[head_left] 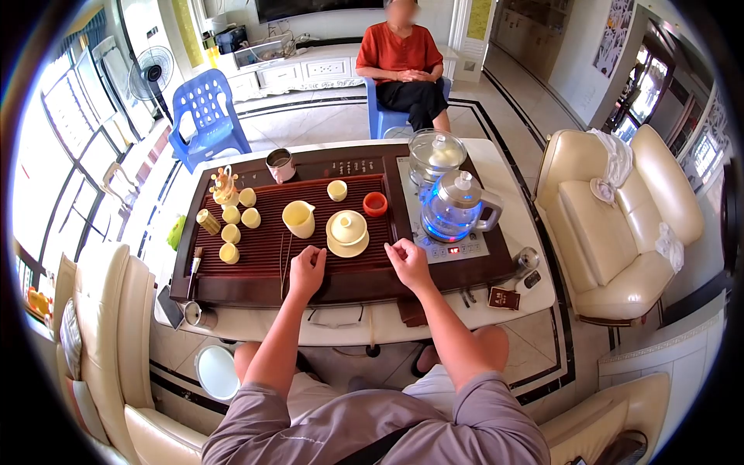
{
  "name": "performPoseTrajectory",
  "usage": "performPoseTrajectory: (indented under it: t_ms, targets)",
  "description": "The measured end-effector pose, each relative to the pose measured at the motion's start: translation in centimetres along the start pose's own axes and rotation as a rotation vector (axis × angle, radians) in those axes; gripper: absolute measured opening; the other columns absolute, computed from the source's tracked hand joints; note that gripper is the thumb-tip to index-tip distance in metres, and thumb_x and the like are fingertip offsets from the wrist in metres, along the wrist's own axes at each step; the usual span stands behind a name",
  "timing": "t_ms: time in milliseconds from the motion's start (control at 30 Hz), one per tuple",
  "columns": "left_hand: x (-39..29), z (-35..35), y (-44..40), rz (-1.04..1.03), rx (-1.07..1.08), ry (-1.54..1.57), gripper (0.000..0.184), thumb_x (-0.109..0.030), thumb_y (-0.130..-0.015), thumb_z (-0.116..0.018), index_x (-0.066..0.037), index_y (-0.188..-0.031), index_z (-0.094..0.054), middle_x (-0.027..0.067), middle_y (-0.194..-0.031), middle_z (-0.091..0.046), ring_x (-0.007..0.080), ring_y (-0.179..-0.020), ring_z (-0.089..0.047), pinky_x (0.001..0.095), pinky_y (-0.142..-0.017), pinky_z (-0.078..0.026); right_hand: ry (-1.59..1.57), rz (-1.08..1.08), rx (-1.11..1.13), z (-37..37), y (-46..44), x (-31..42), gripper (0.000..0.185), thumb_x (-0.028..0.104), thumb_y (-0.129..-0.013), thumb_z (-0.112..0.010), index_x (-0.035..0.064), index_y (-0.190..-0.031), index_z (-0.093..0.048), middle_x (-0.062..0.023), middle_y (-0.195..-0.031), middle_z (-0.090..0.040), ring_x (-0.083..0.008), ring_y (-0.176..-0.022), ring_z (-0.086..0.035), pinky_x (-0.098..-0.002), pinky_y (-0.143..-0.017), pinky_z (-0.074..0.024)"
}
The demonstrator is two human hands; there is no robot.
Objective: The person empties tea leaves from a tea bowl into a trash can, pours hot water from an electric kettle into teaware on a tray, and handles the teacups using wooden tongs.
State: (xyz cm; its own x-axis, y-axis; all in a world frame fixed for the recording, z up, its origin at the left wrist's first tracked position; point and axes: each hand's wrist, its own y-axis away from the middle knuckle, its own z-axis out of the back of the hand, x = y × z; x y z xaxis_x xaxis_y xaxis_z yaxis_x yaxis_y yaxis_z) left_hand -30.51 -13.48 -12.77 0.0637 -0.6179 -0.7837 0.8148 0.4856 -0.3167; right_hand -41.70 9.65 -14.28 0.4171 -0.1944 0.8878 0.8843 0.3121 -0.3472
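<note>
My left hand (pixel 308 271) is closed in a loose fist at the front of the slatted tea tray (pixel 267 271), beside a pair of thin dark sticks (pixel 286 260). To its right, my right hand (pixel 409 263) has its fingers curled together, with nothing visible in them. Between and just beyond both hands stands a pale yellow lidded gaiwan (pixel 346 229) on its saucer (pixel 347 250). Behind it are a small yellow cup (pixel 337 190) and a red cup (pixel 375 204). A yellow pitcher (pixel 298 220) sits beyond my left hand.
A glass kettle (pixel 451 208) glows blue on the heating plate (pixel 465 249), near a glass pot (pixel 437 159). Several small cups (pixel 230 234) and a figurine (pixel 224 186) stand at left. Eyeglasses (pixel 335 321) lie at the front. A person (pixel 403 58) sits opposite.
</note>
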Motion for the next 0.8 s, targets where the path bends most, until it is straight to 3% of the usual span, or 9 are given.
performPoseTrajectory:
  t_ms: [500,567,600,667,733,800]
  targets:
    - [0.0,0.1,0.0,-0.001,-0.003,0.003,0.024,-0.019,-0.093,-0.066,0.000,-0.079,-0.062,0.0100,-0.056,-0.055,0.0196,-0.047,-0.048,0.0343,-0.049,-0.039,-0.007,-0.003,0.005,-0.1,0.0,-0.1,0.028,0.021,-0.092,-0.071,0.0031,-0.074,-0.059,0.0029,-0.056,-0.051,-0.0036,-0.053,-0.043,-0.0247,-0.048,-0.0345]
    - [-0.1,0.1,0.0,-0.001,0.001,0.020,0.024,-0.018,-0.093,-0.066,0.001,-0.080,-0.061,0.0103,-0.056,-0.055,0.0159,-0.048,-0.048,0.0330,-0.049,-0.038,-0.007,0.066,-0.015,-0.3,-0.4,0.2,0.020,0.021,-0.092,-0.069,0.0023,-0.100,-0.066,-0.0040,-0.056,-0.054,-0.0115,-0.051,-0.049,-0.0293,-0.051,-0.0405]
    - [-0.1,0.1,0.0,-0.002,-0.001,0.021,0.024,-0.018,-0.093,-0.066,0.001,-0.080,-0.061,0.0103,-0.056,-0.055,0.0159,-0.048,-0.048,0.0330,-0.049,-0.038,-0.006,0.069,-0.015,-0.3,-0.8,0.3,0.020,0.021,-0.092,-0.069,0.0023,-0.100,-0.066,-0.0040,-0.056,-0.054,-0.0115,-0.051,-0.049,-0.0293,-0.051,-0.0405]
    - [0.0,0.0,0.0,-0.006,-0.012,0.009,0.024,-0.019,-0.093,-0.066,0.000,-0.079,-0.062,0.0101,-0.056,-0.055,0.0195,-0.047,-0.049,0.0342,-0.049,-0.040,-0.101,0.193,0.036,0.1,-2.7,3.1,0.052,0.015,-0.092,-0.069,0.0023,-0.139,-0.051,0.0029,-0.059,-0.049,-0.0039,-0.055,-0.041,-0.0222,-0.053,-0.0367]
    - [0.1,0.1,0.1,-0.003,-0.006,0.010,0.024,-0.018,-0.093,-0.066,0.001,-0.079,-0.062,0.0102,-0.056,-0.056,0.0197,-0.047,-0.049,0.0344,-0.049,-0.040,-0.104,0.256,0.081,1.2,-5.8,7.9,0.076,0.012,-0.093,-0.067,0.0021,-0.155,-0.024,0.0035,-0.061,-0.047,-0.0031,-0.055,-0.040,-0.0202,-0.055,-0.0369]
    - [0.1,0.0,0.0,-0.011,0.000,0.015,0.024,-0.018,-0.093,-0.066,0.001,-0.079,-0.062,0.0102,-0.057,-0.056,0.0199,-0.047,-0.049,0.0345,-0.049,-0.040,-0.151,0.305,0.070,2.6,-8.5,13.7,0.079,0.010,-0.094,-0.065,0.0013,-0.156,-0.018,0.0040,-0.063,-0.048,-0.0026,-0.055,-0.040,-0.0191,-0.056,-0.0365]
